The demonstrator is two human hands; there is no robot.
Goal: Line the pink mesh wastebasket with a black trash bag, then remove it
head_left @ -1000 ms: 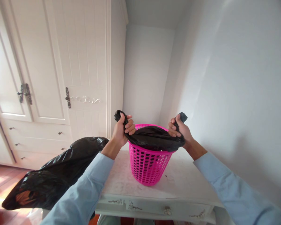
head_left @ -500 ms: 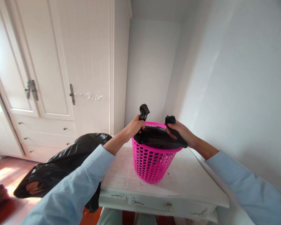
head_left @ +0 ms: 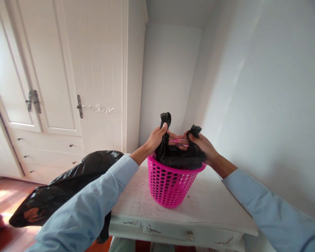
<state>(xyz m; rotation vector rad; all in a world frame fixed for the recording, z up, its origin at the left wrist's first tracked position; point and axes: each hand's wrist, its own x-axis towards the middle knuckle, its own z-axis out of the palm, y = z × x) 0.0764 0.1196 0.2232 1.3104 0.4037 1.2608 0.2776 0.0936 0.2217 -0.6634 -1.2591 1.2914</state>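
Note:
A pink plastic basket point(head_left: 170, 185) with round holes stands upright on a white table. Inside it sits a black plastic bag point(head_left: 182, 161), with two gathered ends raised above the rim. My left hand point(head_left: 155, 137) is closed around the left end, thumb on top. The right end is gripped by my right hand point(head_left: 201, 145), above the basket's right side. Fingers and a strip of pink rim show through the gap between the two ends. What lies under the bag's top is hidden.
Another black plastic bag point(head_left: 76, 182) lies over the left end of the white table point(head_left: 212, 206) and hangs past its edge. A white wardrobe point(head_left: 102, 70) stands behind at left. The pale wall point(head_left: 265, 105) runs close along the right.
Both hands have pulled the bag's ends higher and nearer together. The bag's front part has risen out of the basket's mouth. The basket stays in place.

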